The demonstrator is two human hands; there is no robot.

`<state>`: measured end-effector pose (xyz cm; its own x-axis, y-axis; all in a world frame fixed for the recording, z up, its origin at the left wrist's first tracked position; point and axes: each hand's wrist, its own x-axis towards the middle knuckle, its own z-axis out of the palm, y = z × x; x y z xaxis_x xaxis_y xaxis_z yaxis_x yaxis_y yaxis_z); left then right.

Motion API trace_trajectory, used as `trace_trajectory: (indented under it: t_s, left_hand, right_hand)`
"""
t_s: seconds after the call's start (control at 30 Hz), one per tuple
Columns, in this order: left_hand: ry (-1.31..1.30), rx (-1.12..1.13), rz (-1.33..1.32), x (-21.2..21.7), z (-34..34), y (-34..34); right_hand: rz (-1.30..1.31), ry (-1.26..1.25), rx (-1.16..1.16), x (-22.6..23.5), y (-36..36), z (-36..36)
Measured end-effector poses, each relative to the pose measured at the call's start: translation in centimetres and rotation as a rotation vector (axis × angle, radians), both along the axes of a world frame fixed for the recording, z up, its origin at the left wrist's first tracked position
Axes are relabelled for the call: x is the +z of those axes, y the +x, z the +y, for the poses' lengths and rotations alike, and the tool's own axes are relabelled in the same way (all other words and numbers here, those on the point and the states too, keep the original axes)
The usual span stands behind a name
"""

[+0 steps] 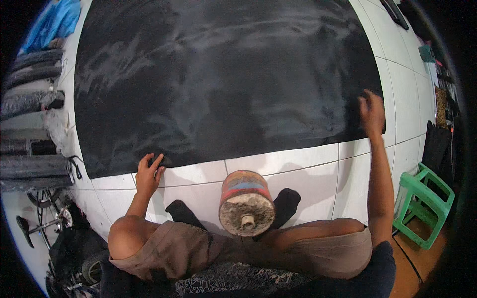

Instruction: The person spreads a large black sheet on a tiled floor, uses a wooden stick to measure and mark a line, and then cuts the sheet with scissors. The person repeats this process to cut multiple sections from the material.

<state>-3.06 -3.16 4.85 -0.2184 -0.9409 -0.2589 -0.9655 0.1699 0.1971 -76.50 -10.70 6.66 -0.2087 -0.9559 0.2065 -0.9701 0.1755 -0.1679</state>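
A large black sheet of smooth, slightly shiny material [228,74] lies spread over the white tiled floor in front of me. My left hand [148,174] rests at its near edge, toward the left corner, with the fingers apart and the fingertips on the border. Over at the right side, my right hand [372,111] lies on the sheet close to its near right corner, fingers spread and slightly bent. Neither hand grips anything that shows. Between my legs stands a round, can-shaped weight [246,213] with worn paint and a rough grey end with a short stub.
Rolls wrapped in plastic [35,166] are stacked along the left, with a blue plastic bag [52,25] beyond them. A bicycle [64,218] lies at lower left. On the right is a green plastic stool [422,206]. White floor tiles [198,176] border the sheet.
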Motion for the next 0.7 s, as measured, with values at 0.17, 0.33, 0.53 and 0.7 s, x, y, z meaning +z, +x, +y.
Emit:
trace_trajectory:
  t_s: [0.17,0.33,0.53,0.7]
  left_hand:
    - [-0.004,0.038,0.016,0.1,1.0,0.5]
    - [-0.009,-0.01,0.094,0.3,0.6,-0.3]
    - [-0.031,0.045,0.129,0.5,1.2,0.5]
    - [-0.026,0.069,0.153,0.3,1.0,-0.2]
  right_hand:
    - [-0.214,0.861,1.186,9.0,28.4,5.9]
    - [-0.431,0.517,1.517,8.9,31.4,11.1]
    - [-0.367,0.362,1.44,9.6,32.2,10.4]
    - [-0.312,0.153,1.179,11.3,32.6,7.6]
